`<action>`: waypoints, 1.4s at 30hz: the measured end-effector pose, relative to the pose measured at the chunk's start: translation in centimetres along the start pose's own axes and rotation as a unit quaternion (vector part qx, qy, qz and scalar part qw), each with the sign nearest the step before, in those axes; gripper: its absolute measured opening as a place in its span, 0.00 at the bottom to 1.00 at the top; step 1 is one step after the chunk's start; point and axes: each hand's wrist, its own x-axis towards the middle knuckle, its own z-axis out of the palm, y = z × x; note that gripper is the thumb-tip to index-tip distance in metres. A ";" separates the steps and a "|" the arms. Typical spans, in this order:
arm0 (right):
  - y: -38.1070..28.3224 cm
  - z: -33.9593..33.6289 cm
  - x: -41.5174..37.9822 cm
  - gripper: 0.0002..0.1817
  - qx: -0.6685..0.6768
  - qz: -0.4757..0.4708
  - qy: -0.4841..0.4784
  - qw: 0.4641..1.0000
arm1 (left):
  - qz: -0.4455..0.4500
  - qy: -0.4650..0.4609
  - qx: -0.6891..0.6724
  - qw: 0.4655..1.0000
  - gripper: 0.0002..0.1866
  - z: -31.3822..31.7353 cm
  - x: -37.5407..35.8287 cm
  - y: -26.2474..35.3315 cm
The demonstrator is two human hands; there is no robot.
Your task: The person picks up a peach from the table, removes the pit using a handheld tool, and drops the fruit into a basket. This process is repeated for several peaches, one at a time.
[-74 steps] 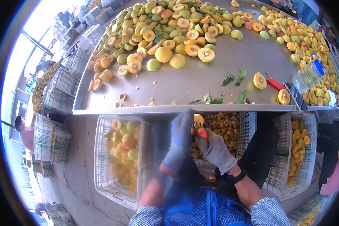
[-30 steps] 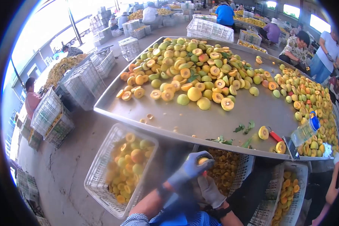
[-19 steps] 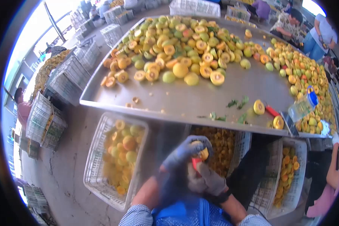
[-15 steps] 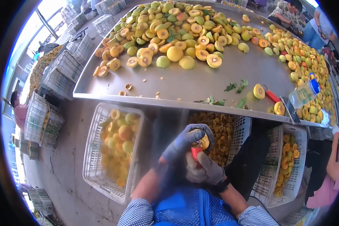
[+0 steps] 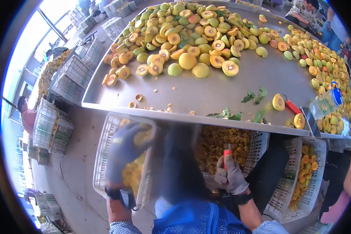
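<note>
My left hand (image 5: 126, 150), in a dark glove, reaches over the left white crate (image 5: 99, 171), which holds yellow-orange fruit halves (image 5: 132, 177). Motion smears its fingers, and I cannot make out whether the fruit by them is held. In front of my body, my right hand (image 5: 233, 174), in a grey glove, is closed around the red handle of a small tool (image 5: 227, 154) with a short metal tip pointing up. Beneath and behind that tool stands a middle crate (image 5: 260, 146) of small brownish, cup-shaped pieces (image 5: 210, 152).
On the metal table (image 5: 206, 95) lie a large heap of peach-like fruit (image 5: 187, 60), leaves (image 5: 255, 95), another red-handled tool (image 5: 293, 107) and a water jug (image 5: 325, 103). A right-hand crate (image 5: 318, 175) holds fruit halves. Other people work at the far right and left.
My left hand has left the fruit it held by the tool and moved left over the left crate. My right hand still grips the tool, now slightly farther right, with no fruit at its tip.
</note>
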 end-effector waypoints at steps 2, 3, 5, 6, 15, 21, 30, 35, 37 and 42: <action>1.6 2.4 -0.1 0.24 -0.648 -0.243 0.007 0.721 | -0.058 0.022 -0.059 0.996 0.17 0.2 4.0 -0.3; 1.0 0.7 1.6 0.25 -0.675 -0.270 -0.011 0.687 | -0.063 0.045 -0.071 0.994 0.17 0.7 6.9 0.8; 0.7 -1.2 2.2 0.25 -0.668 -0.258 -0.017 0.698 | -0.068 0.027 -0.055 0.996 0.22 3.5 12.6 -0.2; 0.6 -1.6 2.4 0.25 -0.661 -0.243 -0.016 0.709 | -0.017 0.061 -0.016 0.998 0.23 5.6 15.6 -1.7; 0.0 0.7 0.0 0.20 -0.634 -0.217 0.074 0.738 | -0.202 -0.107 -0.335 0.914 0.30 8.6 19.9 -3.3; 3.8 11.2 -2.3 0.12 -0.666 -0.275 0.011 0.693 | -0.127 0.007 -0.639 0.759 0.16 7.8 8.1 4.9; 3.7 12.2 -1.2 0.15 -0.783 -0.458 -0.025 0.420 | -0.160 0.044 -0.659 0.734 0.23 10.9 4.5 12.1; 3.6 11.3 -0.7 0.16 -0.795 -0.441 0.010 0.416 | -0.161 0.077 -0.641 0.746 0.23 11.7 4.0 12.7; 3.6 11.0 -0.6 0.16 -0.795 -0.439 0.017 0.419 | -0.171 0.081 -0.628 0.755 0.21 11.5 4.3 12.9; 3.5 10.5 -0.9 0.14 -0.792 -0.428 -0.008 0.435 | -0.140 0.014 -0.566 0.812 0.19 11.0 4.9 12.1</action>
